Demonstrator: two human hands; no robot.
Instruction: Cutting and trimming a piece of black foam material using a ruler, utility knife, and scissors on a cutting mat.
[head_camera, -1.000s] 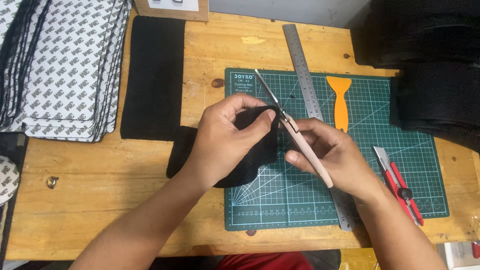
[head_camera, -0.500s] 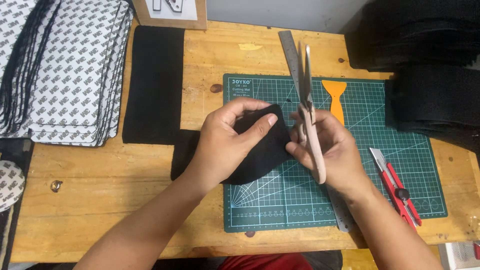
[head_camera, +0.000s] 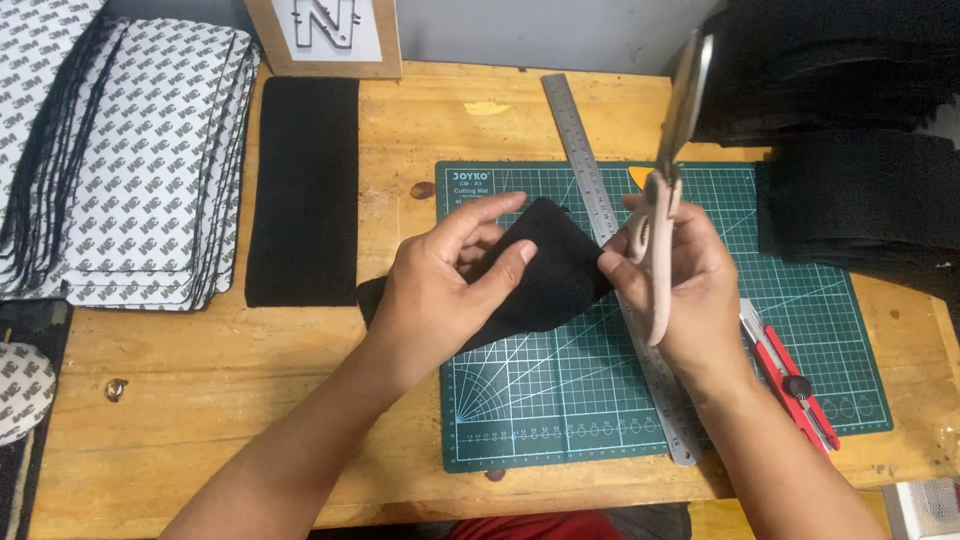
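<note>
A black piece of fabric lies folded over the green cutting mat. My left hand pinches it from the left between thumb and fingers. My right hand grips scissors with pale pink handles; their shut blades point up and away, toward the back of the table. The fingertips of my right hand touch the fabric's right edge.
A steel ruler crosses the mat diagonally. A red utility knife lies at the mat's right. A black strip rests on the wooden table. Stacks of patterned sheets sit left, black fabric piles right.
The scissors have swung from pointing left across the fabric to pointing up and away. My left hand has opened slightly and shifted its pinch on the fabric.
</note>
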